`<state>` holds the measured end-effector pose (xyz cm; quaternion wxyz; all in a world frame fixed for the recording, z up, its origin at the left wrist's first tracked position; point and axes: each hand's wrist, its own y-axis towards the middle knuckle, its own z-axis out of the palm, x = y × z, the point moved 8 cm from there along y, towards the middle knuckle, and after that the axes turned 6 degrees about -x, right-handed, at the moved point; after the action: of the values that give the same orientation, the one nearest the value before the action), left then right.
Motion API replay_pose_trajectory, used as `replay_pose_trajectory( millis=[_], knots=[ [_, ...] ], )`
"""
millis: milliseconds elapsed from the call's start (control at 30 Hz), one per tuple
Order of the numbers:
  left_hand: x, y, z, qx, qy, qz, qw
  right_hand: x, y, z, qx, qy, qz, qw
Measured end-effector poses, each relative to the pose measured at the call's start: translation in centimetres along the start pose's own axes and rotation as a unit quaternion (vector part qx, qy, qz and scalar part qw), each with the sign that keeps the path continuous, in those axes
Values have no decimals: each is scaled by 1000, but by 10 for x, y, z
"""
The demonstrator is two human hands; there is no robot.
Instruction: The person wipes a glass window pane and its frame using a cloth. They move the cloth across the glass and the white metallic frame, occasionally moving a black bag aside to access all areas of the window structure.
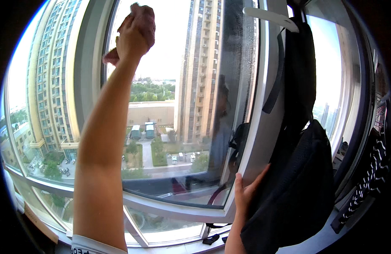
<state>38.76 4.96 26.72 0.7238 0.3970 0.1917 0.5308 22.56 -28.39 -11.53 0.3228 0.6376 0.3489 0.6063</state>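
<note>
High on the left, my left hand (131,39) is closed around a dusty-pink cloth (146,23), which lies against the upper left of the window pane (159,63). My left arm stretches up across the view, and a loose corner of cloth hangs below the wrist. Lower right, my right hand (246,190) rests on the white window frame (257,144), thumb pointing up and fingers stretched out flat toward the right. A black backpack (293,190) hangs right beside that hand and hides part of it. Fine droplets or streaks mark the right side of the glass.
The backpack hangs from the white window handle (269,17), its straps dangling by the frame. Below runs a white sill (183,247) with small black items (211,240). A black-and-white patterned fabric (364,186) hangs at far right. Tall buildings stand outside.
</note>
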Motion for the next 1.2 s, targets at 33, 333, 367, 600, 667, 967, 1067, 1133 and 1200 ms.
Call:
replay_pose_trajectory(
  millis=[33, 333, 367, 600, 667, 967, 1067, 1133, 1200],
  knots=[
    [-8, -25, -1, 87, -74, -53, 992, -6, -1, 3, -4, 8, 2, 1000],
    [-184, -287, -221, 341, -374, 314, 803, -2, 4, 4, -27, 25, -11, 999],
    [-184, -291, -236, 342, -378, 358, 782, -1, 6, 3, -44, 25, -19, 999],
    [-151, -150, -117, 270, -241, 174, 916, -5, 5, -1, -40, 40, 24, 998],
    [-150, -110, -100, 200, -221, 51, 953, -9, 5, 4, -46, 101, 21, 994],
    [-291, -256, -216, 278, -355, 20, 892, -7, 9, 4, 29, 203, 68, 976],
    [-301, -309, -264, 297, -363, 75, 880, -21, 7, 5, 44, 217, 108, 969],
    [-302, -338, -292, 309, -404, 167, 845, -28, 10, 7, 69, 256, 128, 956],
    [-295, -348, -290, 356, -488, 216, 767, -30, 8, 9, 111, 312, 149, 932]
  ],
)
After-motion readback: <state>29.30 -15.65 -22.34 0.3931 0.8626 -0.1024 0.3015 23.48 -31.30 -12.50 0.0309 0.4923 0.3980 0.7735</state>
